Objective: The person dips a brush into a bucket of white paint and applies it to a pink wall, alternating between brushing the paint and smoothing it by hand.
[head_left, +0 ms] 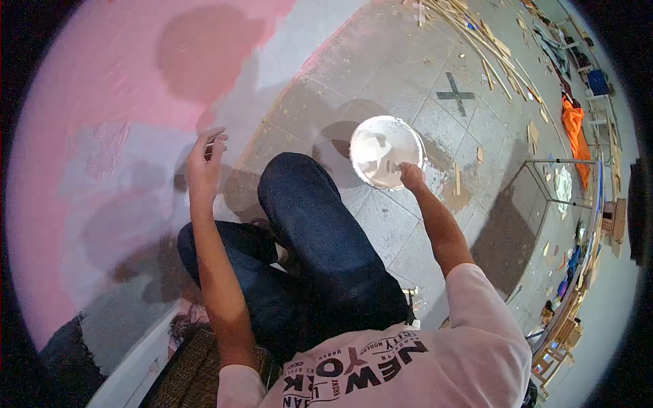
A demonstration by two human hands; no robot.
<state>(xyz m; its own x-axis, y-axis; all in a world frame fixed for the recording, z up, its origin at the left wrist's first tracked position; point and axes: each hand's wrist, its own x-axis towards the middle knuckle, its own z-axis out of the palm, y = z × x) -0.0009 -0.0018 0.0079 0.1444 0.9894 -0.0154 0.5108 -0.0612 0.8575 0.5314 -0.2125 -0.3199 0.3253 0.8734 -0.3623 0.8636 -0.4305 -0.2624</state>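
Observation:
My right hand [412, 176] is closed at the right rim of a white bucket [356, 163] on the tiled floor. A small tool end shows beside its fingers inside the bucket, but I cannot make out its kind. Pale, whitish paint or filler lies in the bucket and coats its inner wall. My left hand [206, 149] is raised in front of the wall [136, 156], its fingers loosely bent and apart, with nothing plainly held. The wall is partly pink and partly whitish grey, with a rough wet-looking patch on it.
Wooden strips [486, 47] and scraps lie across the floor. A dark tape cross [455, 95] marks the tiles. To the right stand a metal frame [544, 178] and an orange cloth [575, 139]. My bent knee [296, 180] sits between the wall and bucket.

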